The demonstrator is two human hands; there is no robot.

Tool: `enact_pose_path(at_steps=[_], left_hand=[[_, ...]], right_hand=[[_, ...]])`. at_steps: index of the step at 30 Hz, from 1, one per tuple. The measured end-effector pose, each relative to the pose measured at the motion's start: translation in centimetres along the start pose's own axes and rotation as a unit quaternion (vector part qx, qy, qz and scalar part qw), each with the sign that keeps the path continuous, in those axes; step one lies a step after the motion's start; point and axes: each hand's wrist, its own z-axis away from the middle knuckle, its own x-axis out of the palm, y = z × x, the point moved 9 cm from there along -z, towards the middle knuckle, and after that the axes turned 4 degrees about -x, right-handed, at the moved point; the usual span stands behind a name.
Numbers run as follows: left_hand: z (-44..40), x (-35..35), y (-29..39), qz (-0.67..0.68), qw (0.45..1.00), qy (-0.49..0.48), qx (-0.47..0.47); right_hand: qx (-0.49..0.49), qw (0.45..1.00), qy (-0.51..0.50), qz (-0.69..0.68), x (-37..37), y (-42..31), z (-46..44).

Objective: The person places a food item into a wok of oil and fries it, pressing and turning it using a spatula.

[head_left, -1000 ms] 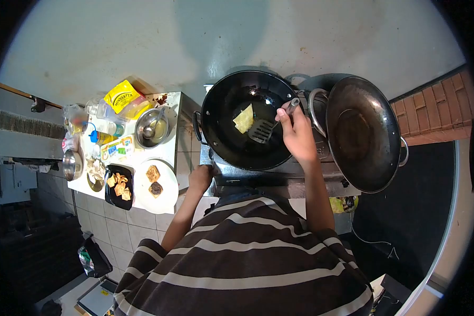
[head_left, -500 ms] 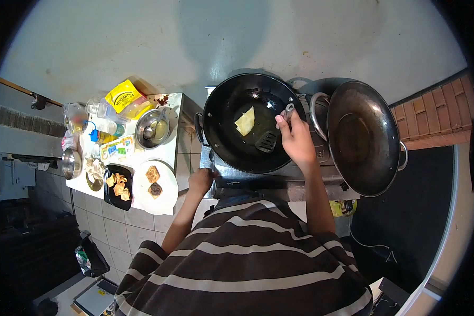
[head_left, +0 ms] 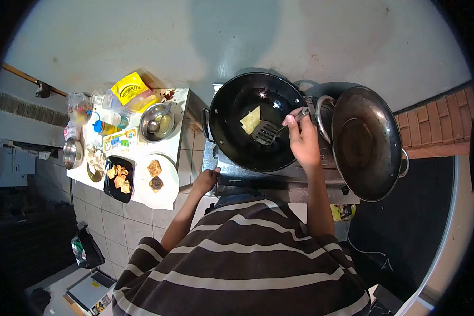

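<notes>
A person in a dark brown shirt [head_left: 247,242] with pale stripes stands at a silver metal stove [head_left: 247,178]. Their right hand [head_left: 304,142] grips the handle of a black slotted spatula [head_left: 265,133], which is tilted down into a deep, round black wok [head_left: 247,155]. A flat, pale-yellow folded piece of food [head_left: 251,120] lies inside the wok, left of its middle, the blade right at its lower edge; from here I can't tell whether they touch. The left hand [head_left: 206,180], fingers curled, rests at the stove's near left corner; I can't tell whether it grasps anything. To the right leans a wide, dark metal pan [head_left: 363,163]. To the left, a white round plate [head_left: 166,196] bears two browned pieces [head_left: 154,168], beside a black square dish [head_left: 122,196] of golden ones [head_left: 122,182].
</notes>
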Motion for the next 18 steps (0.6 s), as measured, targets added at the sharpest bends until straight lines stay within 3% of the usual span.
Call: enact_pose_path(at_steps=[6, 11, 18], left_hand=[[0.2, 0.5, -0.4, -0.029, 0.999, 0.028, -0.013], [0.8, 0.2, -0.1, -0.047, 0.996, 0.062, -0.034], [0.6, 0.1, 0.2, -0.001, 0.997, 0.061, -0.038]], right_hand=[[-0.006, 0.998, -0.026, 0.058, 0.1, 0.2, 0.2], [0.003, 1.000, 0.010, -0.016, 0.1, 0.6, -0.1], [-0.041, 0.999, -0.008, 0.009, 0.2, -0.4, 0.7]])
